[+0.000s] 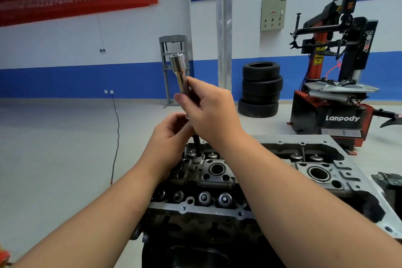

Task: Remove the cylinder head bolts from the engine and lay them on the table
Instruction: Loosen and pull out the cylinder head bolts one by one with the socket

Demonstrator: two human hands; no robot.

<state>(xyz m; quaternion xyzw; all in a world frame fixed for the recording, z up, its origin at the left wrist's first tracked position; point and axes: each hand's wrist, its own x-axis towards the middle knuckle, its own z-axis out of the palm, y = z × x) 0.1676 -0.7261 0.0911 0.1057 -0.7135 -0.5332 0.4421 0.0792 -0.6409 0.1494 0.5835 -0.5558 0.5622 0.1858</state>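
Workshop floor behind; at frame centre the right hand (208, 111) pinches a long shiny socket (180, 74), tilted upright, above the engine (217, 180). Left hand (171, 135) curls around a dark bolt (196, 141) beneath.

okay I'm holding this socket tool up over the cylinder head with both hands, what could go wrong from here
The right hand only pinches the socket tool with its fingertips, so it could slip and fall onto the cylinder head. A dark shaft under the left hand, possibly a bolt, might drop back among the open bores.
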